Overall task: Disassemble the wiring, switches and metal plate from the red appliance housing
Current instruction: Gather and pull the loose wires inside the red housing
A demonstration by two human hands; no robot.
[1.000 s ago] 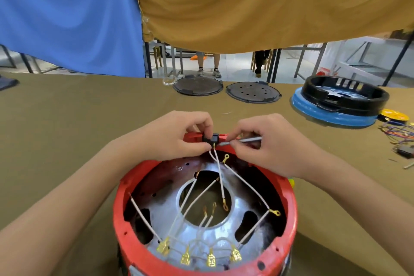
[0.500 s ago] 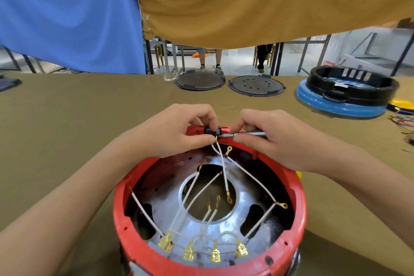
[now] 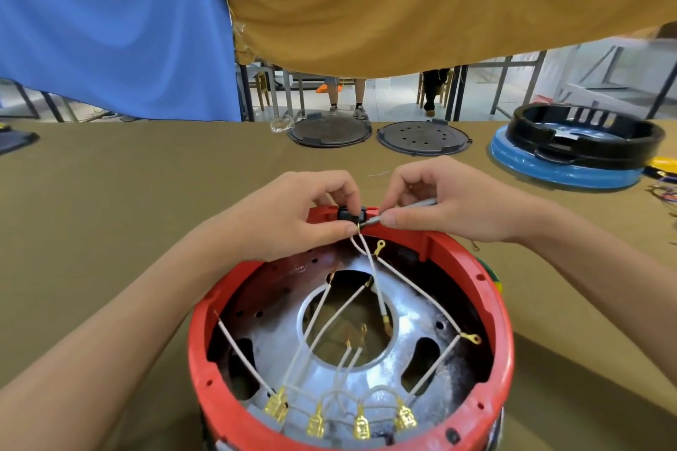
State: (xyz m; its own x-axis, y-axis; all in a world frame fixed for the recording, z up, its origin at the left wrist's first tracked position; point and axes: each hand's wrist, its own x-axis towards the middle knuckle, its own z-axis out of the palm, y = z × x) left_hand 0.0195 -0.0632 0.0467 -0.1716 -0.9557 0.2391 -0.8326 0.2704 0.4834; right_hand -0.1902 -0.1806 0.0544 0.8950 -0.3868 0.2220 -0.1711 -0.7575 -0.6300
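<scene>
Table [image 3: 110, 231] under an olive-brown cloth, with blue and ochre sheets hung behind its far edge. Far side, centre: two dark round lids [image 3: 329, 131] lying flat side by side. Far right: a black ring-shaped part [image 3: 586, 135] stacked on a blue base [image 3: 564, 167], with a loose tangle of coloured wires [image 3: 663, 190] at the frame edge (only partly in view). Near centre: red housing [image 3: 205, 351], open side up, holding a silver metal plate [image 3: 399, 370] with a round central hole; white wires [image 3: 377, 282] cross the cavity, four of them ending in brass spade terminals [image 3: 361, 427] along the near wall, others in ring lugs. On the far rim sits a small black switch [image 3: 351, 212], partly hidden by both hands. Left hand [image 3: 293, 216]: fingers curled, thumb and forefinger pinching the switch from the left. Right hand [image 3: 450, 201]: fingers curled around a thin grey tool [image 3: 421, 204], its tip meeting the switch's right side. Both forearms reach over the housing's sides.
</scene>
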